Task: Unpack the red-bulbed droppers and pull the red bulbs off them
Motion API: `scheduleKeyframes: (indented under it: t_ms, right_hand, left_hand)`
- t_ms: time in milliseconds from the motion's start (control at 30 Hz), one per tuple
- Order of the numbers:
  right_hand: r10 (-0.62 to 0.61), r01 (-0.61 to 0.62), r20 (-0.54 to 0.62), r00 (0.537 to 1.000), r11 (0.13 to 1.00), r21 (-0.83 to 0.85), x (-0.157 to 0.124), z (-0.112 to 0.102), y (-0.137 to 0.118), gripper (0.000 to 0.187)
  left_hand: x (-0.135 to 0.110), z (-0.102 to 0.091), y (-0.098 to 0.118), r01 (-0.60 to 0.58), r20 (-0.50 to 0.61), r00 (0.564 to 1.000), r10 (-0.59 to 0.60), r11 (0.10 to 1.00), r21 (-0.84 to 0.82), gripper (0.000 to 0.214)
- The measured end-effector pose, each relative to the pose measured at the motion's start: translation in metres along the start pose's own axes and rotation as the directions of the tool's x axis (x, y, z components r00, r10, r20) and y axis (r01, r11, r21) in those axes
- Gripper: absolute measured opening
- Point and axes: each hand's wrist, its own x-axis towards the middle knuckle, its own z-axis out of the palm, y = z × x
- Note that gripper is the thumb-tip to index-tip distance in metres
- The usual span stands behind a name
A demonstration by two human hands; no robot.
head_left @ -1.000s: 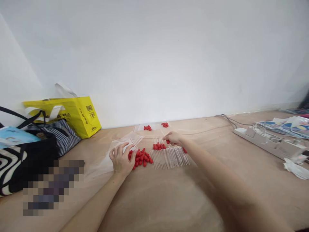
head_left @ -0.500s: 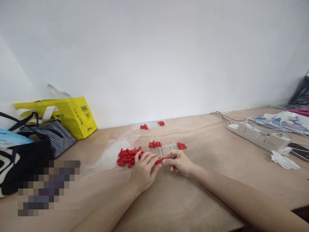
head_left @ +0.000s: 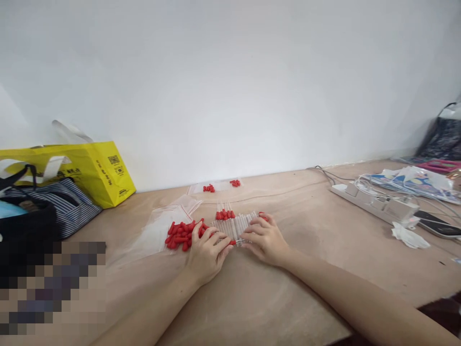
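My left hand [head_left: 208, 252] is closed, pinching a red rubber dropper bulb [head_left: 232, 242] whose end shows past the fingertips. A short clear piece seems to join the bulb on its right; its far end is hard to make out. My right hand [head_left: 264, 240] rests with parted fingers at the right side of a row of clear glass tubes [head_left: 228, 227], fingertips touching or just over them. Left of my left hand lies a heap of loose red bulbs [head_left: 180, 234]. Behind the row are several droppers with red bulbs [head_left: 225, 214]. More red bulbs [head_left: 263, 215] are partly hidden behind my right hand.
Clear plastic bags [head_left: 154, 226] lie at the left, and bagged droppers [head_left: 209, 188] by the wall. A yellow bag [head_left: 104, 173] and striped pouch [head_left: 77, 204] stand far left. Right are a power strip [head_left: 374, 204], crumpled tissue [head_left: 410, 235] and phone [head_left: 437, 223].
My right hand has loosened its pinch on the thin clear tube at the bulb and spread over the row of tubes. My left hand keeps the bulb. The view has shifted slightly right.
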Motion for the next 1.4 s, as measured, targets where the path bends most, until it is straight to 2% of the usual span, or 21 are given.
scheduleKeyframes:
  t_ms: [67, 200, 400, 567, 900, 1267, 1400]
  right_hand:
    - [-0.054, 0.054, 0.001, 0.999, 0.996, -0.064, 0.0, 0.008, -0.007, 0.013]
    - [-0.066, 0.069, 0.025, 0.998, 0.99, -0.124, 0.0, 0.016, -0.012, 0.015]
    - [-0.077, 0.079, 0.02, 0.997, 0.991, -0.112, 0.0, 0.015, -0.011, 0.017]
    - [-0.112, 0.115, 0.029, 0.993, 0.984, -0.134, 0.0, 0.012, -0.012, 0.02]
    - [-0.154, 0.151, -0.026, 0.988, 0.983, -0.101, 0.001, 0.008, -0.015, 0.017]
    - [-0.135, 0.131, -0.037, 0.99, 0.987, -0.094, 0.0, 0.008, -0.015, 0.018]
    - [-0.057, 0.054, -0.026, 0.998, 0.995, -0.086, -0.005, 0.006, -0.01, 0.017]
  left_hand:
    - [-0.001, 0.001, 0.0, -0.018, -0.001, 1.0, 0.018, 1.0, 0.01, 0.018]
    - [-0.001, 0.003, 0.0, -0.044, 0.005, 0.999, 0.043, 0.999, 0.023, 0.019]
    - [0.001, 0.005, -0.001, -0.134, 0.024, 0.991, 0.133, 0.99, 0.038, 0.022]
    - [-0.001, 0.006, -0.002, -0.139, 0.011, 0.99, 0.139, 0.99, 0.002, 0.02]
    - [-0.003, 0.002, -0.004, -0.151, 0.002, 0.989, 0.151, 0.988, 0.017, 0.018]
    - [-0.007, 0.001, -0.004, -0.161, 0.006, 0.987, 0.161, 0.987, 0.004, 0.02]
    - [-0.012, -0.007, -0.008, -0.099, -0.009, 0.995, 0.1, 0.995, 0.008, 0.023]
